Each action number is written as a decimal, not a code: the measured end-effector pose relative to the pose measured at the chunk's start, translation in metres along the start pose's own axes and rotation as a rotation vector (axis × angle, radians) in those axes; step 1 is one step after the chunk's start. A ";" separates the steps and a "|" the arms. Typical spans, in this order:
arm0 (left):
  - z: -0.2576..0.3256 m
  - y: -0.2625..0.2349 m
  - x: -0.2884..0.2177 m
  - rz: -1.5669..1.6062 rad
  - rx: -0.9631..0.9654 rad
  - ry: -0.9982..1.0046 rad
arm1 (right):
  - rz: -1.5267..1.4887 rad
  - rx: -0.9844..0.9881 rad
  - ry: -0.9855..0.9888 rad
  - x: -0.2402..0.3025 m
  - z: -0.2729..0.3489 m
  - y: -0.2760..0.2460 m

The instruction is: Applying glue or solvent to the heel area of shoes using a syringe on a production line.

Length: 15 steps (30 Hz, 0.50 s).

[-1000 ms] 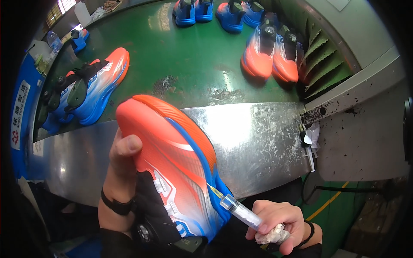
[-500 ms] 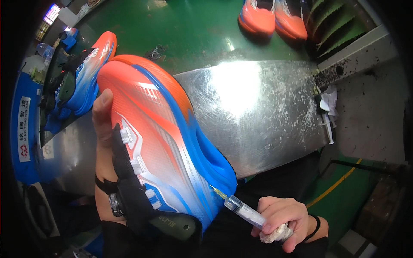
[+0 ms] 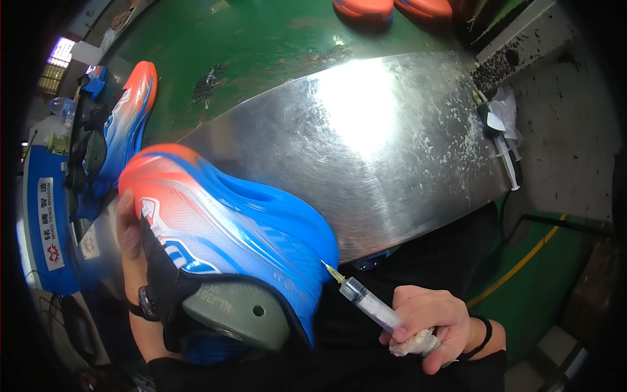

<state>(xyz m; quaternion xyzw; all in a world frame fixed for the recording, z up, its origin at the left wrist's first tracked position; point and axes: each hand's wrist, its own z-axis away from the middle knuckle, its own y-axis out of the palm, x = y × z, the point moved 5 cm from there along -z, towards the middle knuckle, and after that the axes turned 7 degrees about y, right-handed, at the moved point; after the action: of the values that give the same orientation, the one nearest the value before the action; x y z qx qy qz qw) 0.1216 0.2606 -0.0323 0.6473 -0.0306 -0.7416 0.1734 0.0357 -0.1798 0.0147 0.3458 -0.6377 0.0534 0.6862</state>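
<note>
A running shoe [image 3: 215, 202], orange-red at the toe and blue at the heel, is tilted in my left hand [image 3: 128, 225]. That hand is closed around the toe end, and most of its fingers are hidden behind the shoe. Inside the shoe sits a dark green shoe last [image 3: 238, 313] with a hole in it. My right hand [image 3: 431, 320] grips a clear syringe [image 3: 372, 308] filled with something whitish. Its yellow-based needle [image 3: 333, 271] points at the sole edge near the heel; whether it touches, I cannot tell. A crumpled whitish wad [image 3: 416, 343] is also in my right hand.
A scratched metal plate [image 3: 281, 124] lies across the green table [image 3: 261, 39]. Another lasted shoe [image 3: 121, 130] stands at the left. Two orange toes [image 3: 366, 10] show at the far edge. More syringes [image 3: 506, 153] hang at the plate's right side, beside a grey wall [image 3: 562, 130].
My left hand has turned the shoe, bringing its sole edge and heel more into view, with the toe lower and further left. The syringe stays near the heel. The view has shifted.
</note>
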 end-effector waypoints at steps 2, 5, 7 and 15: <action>-0.012 -0.008 -0.003 -0.030 -0.007 -0.018 | 0.003 -0.013 -0.027 -0.006 -0.003 0.002; 0.062 -0.007 -0.014 -0.123 -0.023 -0.049 | 0.095 0.026 -0.069 -0.002 -0.007 0.001; 0.087 -0.028 -0.009 -0.159 -0.023 -0.084 | 0.136 0.015 -0.086 -0.010 -0.009 0.000; 0.115 -0.051 -0.004 -0.296 -0.089 -0.182 | 0.223 -0.002 -0.117 -0.013 -0.025 0.016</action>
<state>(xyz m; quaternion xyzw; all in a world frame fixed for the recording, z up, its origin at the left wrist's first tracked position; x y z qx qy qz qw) -0.0008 0.2888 -0.0236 0.5667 0.0822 -0.8151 0.0874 0.0464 -0.1496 0.0107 0.2745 -0.7111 0.1086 0.6381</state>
